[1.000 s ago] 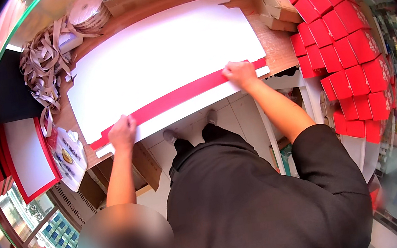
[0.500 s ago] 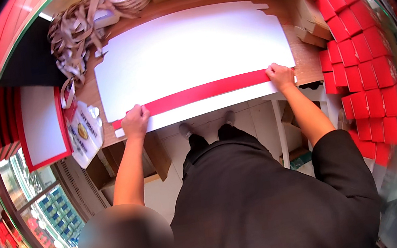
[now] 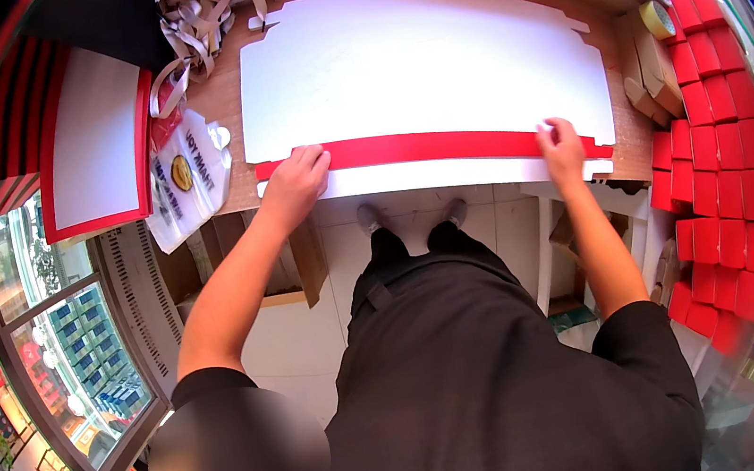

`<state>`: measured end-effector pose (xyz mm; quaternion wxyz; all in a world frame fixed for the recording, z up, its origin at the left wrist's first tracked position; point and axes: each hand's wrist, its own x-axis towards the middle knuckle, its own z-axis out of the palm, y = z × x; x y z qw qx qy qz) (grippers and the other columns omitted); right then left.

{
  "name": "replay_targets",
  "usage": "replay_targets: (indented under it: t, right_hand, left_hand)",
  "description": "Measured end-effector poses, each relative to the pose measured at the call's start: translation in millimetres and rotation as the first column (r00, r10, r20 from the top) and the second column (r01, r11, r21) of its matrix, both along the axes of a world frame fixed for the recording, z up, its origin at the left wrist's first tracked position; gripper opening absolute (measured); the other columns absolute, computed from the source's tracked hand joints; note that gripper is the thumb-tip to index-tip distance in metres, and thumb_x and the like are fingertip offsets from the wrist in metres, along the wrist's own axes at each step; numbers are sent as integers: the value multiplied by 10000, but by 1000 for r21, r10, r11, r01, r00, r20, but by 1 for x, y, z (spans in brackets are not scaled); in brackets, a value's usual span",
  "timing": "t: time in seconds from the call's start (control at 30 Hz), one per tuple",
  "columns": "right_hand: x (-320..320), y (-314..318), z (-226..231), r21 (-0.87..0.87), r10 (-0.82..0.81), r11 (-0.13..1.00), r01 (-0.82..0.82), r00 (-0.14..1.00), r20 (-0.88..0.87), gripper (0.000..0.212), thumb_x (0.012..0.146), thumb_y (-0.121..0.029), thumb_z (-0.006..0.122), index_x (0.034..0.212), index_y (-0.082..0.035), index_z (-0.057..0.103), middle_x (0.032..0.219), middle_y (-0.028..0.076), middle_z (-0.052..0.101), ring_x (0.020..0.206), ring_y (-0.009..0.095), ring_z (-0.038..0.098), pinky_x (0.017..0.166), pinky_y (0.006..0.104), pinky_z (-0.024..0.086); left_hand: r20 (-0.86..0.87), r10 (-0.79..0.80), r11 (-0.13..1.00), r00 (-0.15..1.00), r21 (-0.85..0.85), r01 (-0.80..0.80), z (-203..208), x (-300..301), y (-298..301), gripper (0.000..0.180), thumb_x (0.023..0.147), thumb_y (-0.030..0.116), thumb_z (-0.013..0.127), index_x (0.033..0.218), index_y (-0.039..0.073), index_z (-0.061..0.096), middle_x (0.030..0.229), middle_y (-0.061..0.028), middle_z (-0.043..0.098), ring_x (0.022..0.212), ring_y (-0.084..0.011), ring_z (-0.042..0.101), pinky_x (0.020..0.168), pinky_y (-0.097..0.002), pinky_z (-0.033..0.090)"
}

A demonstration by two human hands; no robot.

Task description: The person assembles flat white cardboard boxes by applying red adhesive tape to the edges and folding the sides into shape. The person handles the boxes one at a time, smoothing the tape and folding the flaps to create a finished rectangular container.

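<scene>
Head: white sheet (image 3: 423, 77), long axis left-right, red strip (image 3: 432, 147) nearside.

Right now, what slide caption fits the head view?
Left hand and right hand at the red strip across a white sheet, red boxes stacked right.

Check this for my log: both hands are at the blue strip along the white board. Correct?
No: the strip is red, as the head view shows. The left hand and right hand are indeed at it, along the white board.
</scene>
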<state>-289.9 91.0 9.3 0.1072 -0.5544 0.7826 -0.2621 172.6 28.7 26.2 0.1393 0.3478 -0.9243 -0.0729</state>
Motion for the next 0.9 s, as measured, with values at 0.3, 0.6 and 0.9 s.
replay_targets:
  t: [0.3,0.6,0.9]
  right_hand:
    - [229,-32,8,-140,652,714,-687,724,-226,176,764,-106,642,924,-44,601,953,85,565,928,257,544,824,349,475]
    - [236,-54,10,21,656,743,-668,723,-219,142,719,-22,567,860,-35,582,882,103,559,875,264,554,799,338,483]
    - [190,-46,11,35,601,795,-605,780,-175,47,770,-42,561,809,-46,586,850,97,586,859,270,572,786,343,493]
  left_hand:
    - [70,-32,999,997,37,29,-2,-5,-14,270,675,58,664,912,6,545,966,-135,559,905,-288,558,795,-360,495]
    - [-217,145,989,965,33,-141,-13,-28,-11,111,799,101,638,810,36,549,806,-106,549,782,-282,554,700,-383,469]
    - [-163,180,980,970,-56,-192,-14,-42,-22,201,828,233,640,744,70,558,722,-72,542,705,-252,557,625,-379,461]
